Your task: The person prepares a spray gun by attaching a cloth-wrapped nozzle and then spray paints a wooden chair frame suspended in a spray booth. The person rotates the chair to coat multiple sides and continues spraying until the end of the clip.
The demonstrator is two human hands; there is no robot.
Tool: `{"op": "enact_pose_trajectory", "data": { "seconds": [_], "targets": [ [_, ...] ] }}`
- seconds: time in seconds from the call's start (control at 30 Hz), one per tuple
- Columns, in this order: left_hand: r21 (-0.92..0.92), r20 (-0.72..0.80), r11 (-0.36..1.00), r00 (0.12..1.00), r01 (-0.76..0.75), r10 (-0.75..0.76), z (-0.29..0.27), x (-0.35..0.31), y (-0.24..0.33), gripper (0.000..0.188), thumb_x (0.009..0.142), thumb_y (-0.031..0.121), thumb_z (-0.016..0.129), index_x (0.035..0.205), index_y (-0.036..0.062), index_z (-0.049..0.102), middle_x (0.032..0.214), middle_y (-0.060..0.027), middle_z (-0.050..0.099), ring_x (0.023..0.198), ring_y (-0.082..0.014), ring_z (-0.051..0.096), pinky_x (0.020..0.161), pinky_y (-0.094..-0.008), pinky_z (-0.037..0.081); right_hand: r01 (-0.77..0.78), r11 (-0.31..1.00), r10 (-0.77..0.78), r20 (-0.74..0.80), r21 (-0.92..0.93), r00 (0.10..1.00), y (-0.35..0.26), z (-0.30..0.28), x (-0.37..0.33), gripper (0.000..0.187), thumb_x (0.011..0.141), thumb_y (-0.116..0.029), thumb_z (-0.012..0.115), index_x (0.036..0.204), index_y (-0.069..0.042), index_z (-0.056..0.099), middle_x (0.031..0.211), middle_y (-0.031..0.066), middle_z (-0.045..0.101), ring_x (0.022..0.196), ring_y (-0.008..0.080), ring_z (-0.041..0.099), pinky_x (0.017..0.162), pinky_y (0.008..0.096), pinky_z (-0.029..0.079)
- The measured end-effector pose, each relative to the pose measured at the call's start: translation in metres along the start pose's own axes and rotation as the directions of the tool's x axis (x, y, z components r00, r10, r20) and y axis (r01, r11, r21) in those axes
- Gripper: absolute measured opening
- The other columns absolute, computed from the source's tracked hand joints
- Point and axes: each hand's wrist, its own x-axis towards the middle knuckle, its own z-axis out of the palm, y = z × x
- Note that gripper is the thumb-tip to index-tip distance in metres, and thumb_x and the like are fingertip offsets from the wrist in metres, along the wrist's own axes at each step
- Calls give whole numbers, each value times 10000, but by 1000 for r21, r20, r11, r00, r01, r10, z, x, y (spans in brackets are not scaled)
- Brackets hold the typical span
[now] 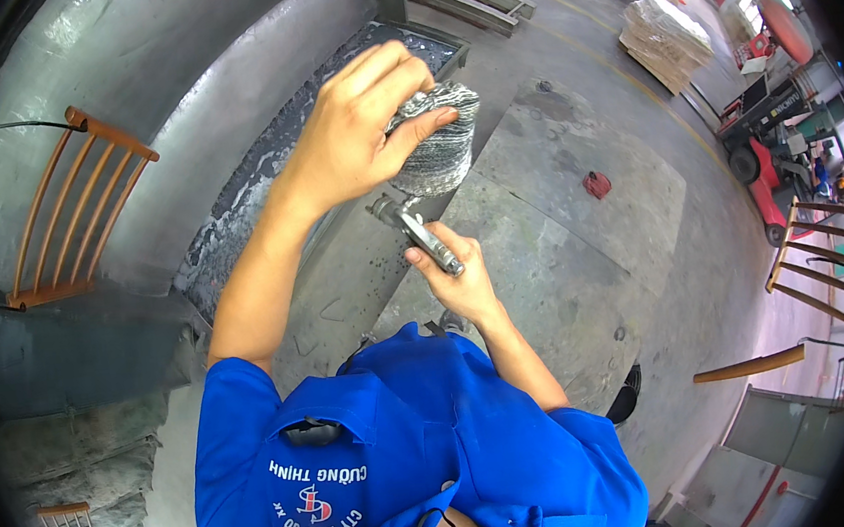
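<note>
Two closed grips (361,118) (466,282): cloth (438,162), spray gun (424,236).

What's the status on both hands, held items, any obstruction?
Left hand gripping grey knit bundle. Right hand gripping metal tool. Slatted wooden frame off to the left, apart from both hands.

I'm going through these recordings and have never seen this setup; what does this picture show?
There is no machine, just a person, seen from above by the left of two fisheye cameras worn on their own head, so straight edges curve. Below is their blue shirt. The bare left hand holds a grey knit cloth; the bare right hand holds a metal tool, possibly a spray gun. On the floor lies a small red bundle. At left is a slatted wooden frame.
</note>
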Motion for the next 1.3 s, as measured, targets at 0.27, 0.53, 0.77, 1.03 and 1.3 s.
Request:
{"op": "enact_pose_trajectory", "data": {
  "seconds": [0.27,0.53,0.77,1.03,1.3],
  "targets": [
    [-451,-465,860,759,240,-456,30,-40,-15,255,1087,251,675,951,44,613,767,72,554,716,-26,453,618,-236,369,34,995,-31,40,-94,999,16,25,-7,315,948,-204,814,1115,27,683,820,228,708,727,400,719,663,425,539],
    [-926,-373,371,327,-72,-868,-24,-30,-63,298,1118,219,569,1225,-47,650,1159,-140,719,1077,-279,730,945,-449,627,12,998,-7,73,-63,997,22,37,-9,310,951,-208,810,1117,21,681,794,217,689,694,387,704,627,434,520],
    [-924,-279,367,467,109,-839,-54,-57,-101,313,1093,233,596,1221,-45,662,1138,-144,741,1014,-250,746,887,-397,628,24,997,-20,55,-73,998,50,57,-1,328,933,-201,828,1143,1,677,773,179,669,683,346,686,630,416,519],
    [-985,168,-172,435,30,-885,14,-91,-102,335,1097,273,558,1250,2,682,1159,-116,757,1040,-251,745,933,-420,616,80,994,-79,28,-68,997,62,43,-7,314,925,-161,831,1152,-3,683,827,111,698,700,247,675,666,373,518],
    [-950,306,-300,415,81,-857,45,-112,-105,318,1112,250,532,1267,14,678,1189,-115,748,1065,-251,735,953,-416,606,98,992,-107,-103,-83,989,41,35,6,358,897,-147,852,1157,13,665,912,103,672,792,234,658,741,345,519]
  ]
}}
